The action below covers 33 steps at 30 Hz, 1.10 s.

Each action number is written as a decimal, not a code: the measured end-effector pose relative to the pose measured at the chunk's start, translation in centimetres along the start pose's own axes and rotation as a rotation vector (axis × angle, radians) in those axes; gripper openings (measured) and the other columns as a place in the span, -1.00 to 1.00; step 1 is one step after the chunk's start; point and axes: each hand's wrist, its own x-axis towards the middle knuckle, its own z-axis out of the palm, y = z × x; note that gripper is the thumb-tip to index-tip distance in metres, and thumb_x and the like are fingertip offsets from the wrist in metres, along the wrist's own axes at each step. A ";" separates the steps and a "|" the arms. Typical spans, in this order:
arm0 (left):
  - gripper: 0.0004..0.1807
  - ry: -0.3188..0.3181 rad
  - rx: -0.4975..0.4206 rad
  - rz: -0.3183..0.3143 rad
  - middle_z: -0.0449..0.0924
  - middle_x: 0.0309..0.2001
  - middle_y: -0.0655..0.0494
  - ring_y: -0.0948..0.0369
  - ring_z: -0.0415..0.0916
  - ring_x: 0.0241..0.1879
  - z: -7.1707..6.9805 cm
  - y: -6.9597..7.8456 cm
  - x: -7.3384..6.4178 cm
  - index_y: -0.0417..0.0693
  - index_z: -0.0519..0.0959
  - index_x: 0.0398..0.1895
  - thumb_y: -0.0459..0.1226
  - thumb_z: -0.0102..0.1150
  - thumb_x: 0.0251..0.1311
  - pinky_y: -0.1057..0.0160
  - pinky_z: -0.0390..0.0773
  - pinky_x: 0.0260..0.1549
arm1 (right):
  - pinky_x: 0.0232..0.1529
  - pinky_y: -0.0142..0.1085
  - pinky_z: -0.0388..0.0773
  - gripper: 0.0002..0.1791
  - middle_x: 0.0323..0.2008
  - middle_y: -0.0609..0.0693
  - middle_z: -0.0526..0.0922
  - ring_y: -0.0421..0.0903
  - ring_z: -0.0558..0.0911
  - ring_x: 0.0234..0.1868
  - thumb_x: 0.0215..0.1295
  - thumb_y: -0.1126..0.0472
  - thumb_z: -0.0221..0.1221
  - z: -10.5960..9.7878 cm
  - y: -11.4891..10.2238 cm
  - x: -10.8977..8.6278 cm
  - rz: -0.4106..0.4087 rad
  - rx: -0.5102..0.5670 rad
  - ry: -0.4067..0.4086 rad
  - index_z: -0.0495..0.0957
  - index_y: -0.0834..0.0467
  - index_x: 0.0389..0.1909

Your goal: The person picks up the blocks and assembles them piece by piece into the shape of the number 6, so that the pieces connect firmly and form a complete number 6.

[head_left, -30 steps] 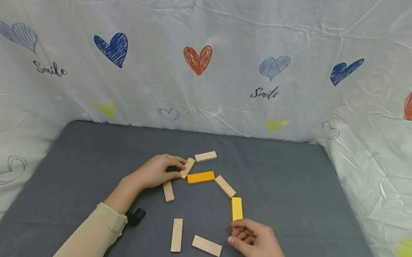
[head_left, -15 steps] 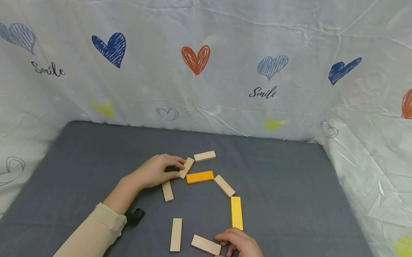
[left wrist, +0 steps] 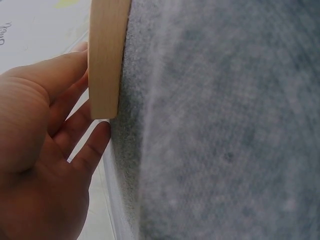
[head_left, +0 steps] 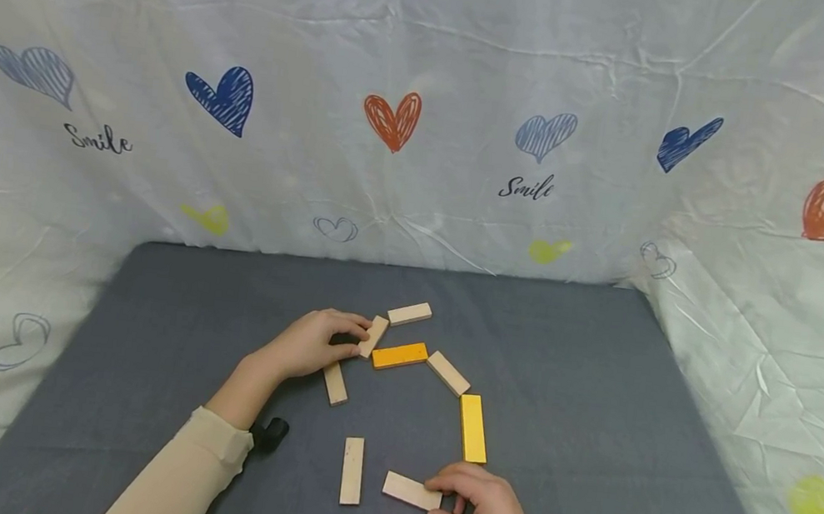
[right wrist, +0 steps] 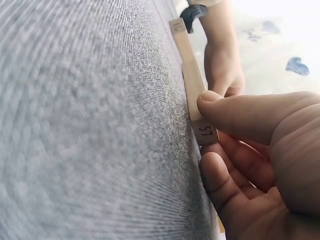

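Note:
My left hand [head_left: 316,341] holds a plain wooden block [head_left: 376,335] between thumb and fingers at the left end of an orange block [head_left: 400,355]. Another plain block [head_left: 336,384] lies partly under that hand. In the left wrist view, a wooden block [left wrist: 106,60] overlaps the fingers of the left hand [left wrist: 45,135]. Lower right, my right hand [head_left: 487,508] pinches the right end of a pale wooden block [head_left: 406,488]. The right wrist view shows the number 57 on this block's end, with the thumb [right wrist: 235,112] on its side.
A yellow block [head_left: 473,428] lies just beyond the right hand, joined to the orange one by a slanted plain block [head_left: 449,373]. One upright-running block [head_left: 353,470] lies to the left, another block [head_left: 409,314] at the back. A dark grey cloth [head_left: 580,375] covers the table.
My right hand has left the near end of the yellow block, moved left and toward me, and taken hold of the pale block's right end. The left hand has stayed put.

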 end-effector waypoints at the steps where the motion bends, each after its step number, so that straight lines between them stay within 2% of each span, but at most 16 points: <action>1: -0.65 0.002 -0.001 0.002 0.61 0.44 0.20 -0.02 0.48 0.47 0.0 0.0 0.0 0.04 0.78 0.27 -0.22 0.44 0.47 -0.19 0.46 0.49 | -0.41 -0.40 0.68 -0.70 -0.10 -0.18 0.75 -0.37 0.58 -0.33 0.29 0.26 0.57 0.0 0.0 0.0 0.003 -0.003 0.002 0.82 -0.03 0.01; 20: -0.65 0.004 -0.012 0.006 0.60 0.44 0.20 -0.02 0.47 0.48 0.0 0.0 -0.1 0.03 0.77 0.27 -0.23 0.44 0.48 -0.20 0.44 0.50 | -0.35 -0.38 0.72 -0.62 -0.09 -0.13 0.80 -0.33 0.64 -0.29 0.17 0.43 0.59 -1.0 0.0 0.2 -0.067 -0.065 0.083 0.82 0.04 -0.03; 33: -0.65 0.000 -0.016 0.011 0.60 0.44 0.20 -0.03 0.48 0.47 -0.2 0.0 -0.2 0.03 0.77 0.28 -0.23 0.44 0.48 -0.19 0.46 0.49 | -0.31 -0.35 0.75 -0.60 -0.05 -0.10 0.80 -0.32 0.68 -0.24 0.20 0.49 0.54 -1.8 0.1 0.2 -0.002 -0.048 0.082 0.82 0.02 -0.02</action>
